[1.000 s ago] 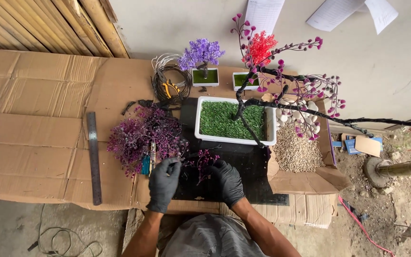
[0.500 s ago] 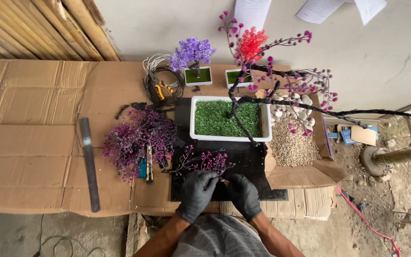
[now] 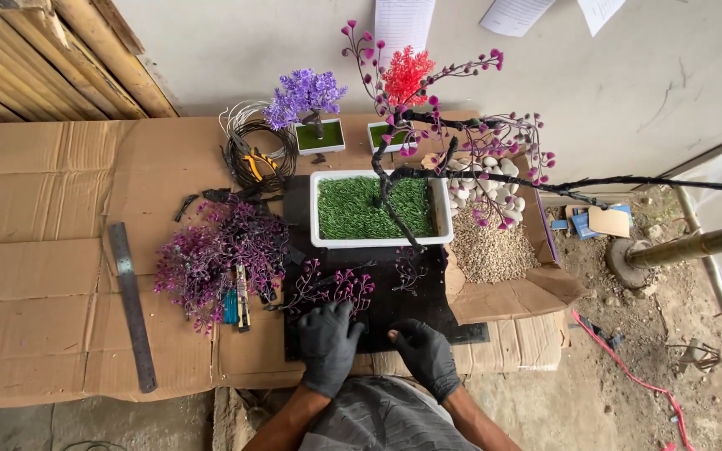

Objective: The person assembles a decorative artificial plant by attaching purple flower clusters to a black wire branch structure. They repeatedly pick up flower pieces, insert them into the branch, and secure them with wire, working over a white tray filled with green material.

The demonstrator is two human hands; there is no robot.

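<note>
Both my hands wear black gloves and rest on a black mat (image 3: 394, 301) at the table's near edge. My left hand (image 3: 327, 347) lies at the stem end of a purple artificial flower sprig (image 3: 332, 288), its fingers closed around the stem. Beside it, my right hand (image 3: 424, 357) has curled fingers and its thumb points toward the left hand; I see nothing in it. Beyond them stands a white tray of fake grass (image 3: 373, 209) with a dark wire tree trunk (image 3: 394, 200) carrying purple-budded branches.
A heap of purple sprigs (image 3: 215, 259) lies left of the mat, with hand tools (image 3: 238, 305) beside it. A metal ruler (image 3: 131, 305), wire coils with pliers (image 3: 252, 154), two small potted trees (image 3: 315, 125) and a cardboard box of pebbles (image 3: 490, 242) surround the mat.
My left hand has left the heap of purple sprigs and moved right onto the mat, next to my right hand. The view has shifted slightly.
</note>
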